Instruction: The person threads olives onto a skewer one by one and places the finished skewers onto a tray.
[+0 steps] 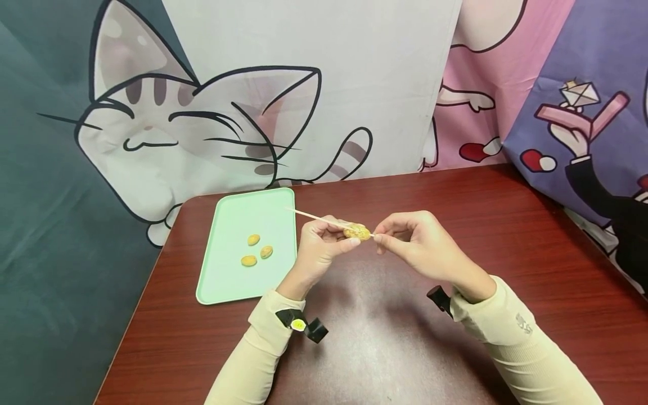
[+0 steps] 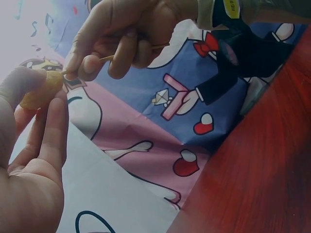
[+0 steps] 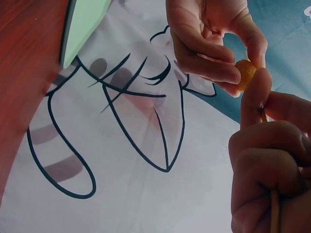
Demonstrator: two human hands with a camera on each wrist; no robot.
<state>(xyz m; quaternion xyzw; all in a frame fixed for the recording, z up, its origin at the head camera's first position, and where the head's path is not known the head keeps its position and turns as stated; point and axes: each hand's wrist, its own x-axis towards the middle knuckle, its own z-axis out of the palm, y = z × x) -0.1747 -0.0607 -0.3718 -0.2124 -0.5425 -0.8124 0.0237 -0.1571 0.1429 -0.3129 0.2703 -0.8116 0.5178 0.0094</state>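
My left hand (image 1: 324, 242) pinches a small yellow oval fruit-like piece (image 1: 357, 231) between thumb and fingers. A thin wooden skewer (image 1: 316, 216) meets this piece; in the head view its long part slants out leftward over the left hand. On the piece's right side, the thumb and index fingertip of my right hand (image 1: 422, 242) pinch the stick's short end. In the left wrist view, the skewer (image 2: 108, 58) runs among the right hand's fingers with its end at the yellow piece (image 2: 46, 90). The right wrist view also shows the skewer (image 3: 275, 208) under curled fingers.
A pale green tray (image 1: 225, 225) lies on the left of the dark red wooden table (image 1: 506, 236). Three more yellow oval pieces (image 1: 248, 260) sit on it. Behind the table hangs a cartoon-printed cloth (image 1: 385, 67). Black straps with small devices circle both wrists.
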